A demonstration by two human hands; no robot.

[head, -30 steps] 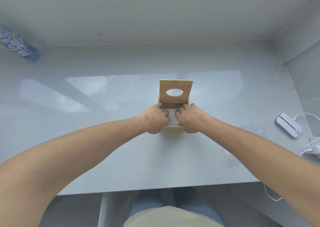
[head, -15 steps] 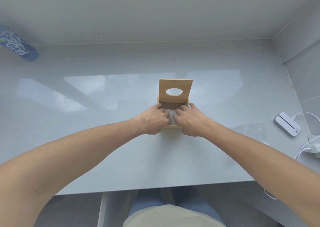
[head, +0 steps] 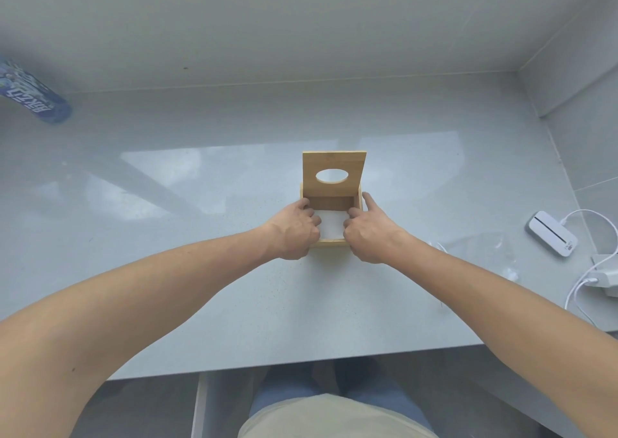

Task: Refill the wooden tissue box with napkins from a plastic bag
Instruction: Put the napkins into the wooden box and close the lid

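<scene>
The wooden tissue box [head: 331,243] stands at the middle of the grey table, its lid [head: 334,166] with an oval hole tipped up at the back. White napkins [head: 332,225] lie flat inside. My left hand [head: 294,233] is at the box's left wall and my right hand [head: 371,233] at its right wall. Each thumb reaches inside onto the napkins' edge, with the index finger along the wall. The empty clear plastic bag [head: 478,247] lies flat on the table to the right.
A white flat device [head: 553,233] with a cable and a white charger [head: 605,275] sit at the right edge. A blue printed packet [head: 30,96] lies at the far left. Walls close the table at the back and right; its front edge [head: 301,362] is near my lap.
Both hands have slid apart from the middle of the napkins to the box's side walls, which uncovers the white napkins. The box and lid have not moved.
</scene>
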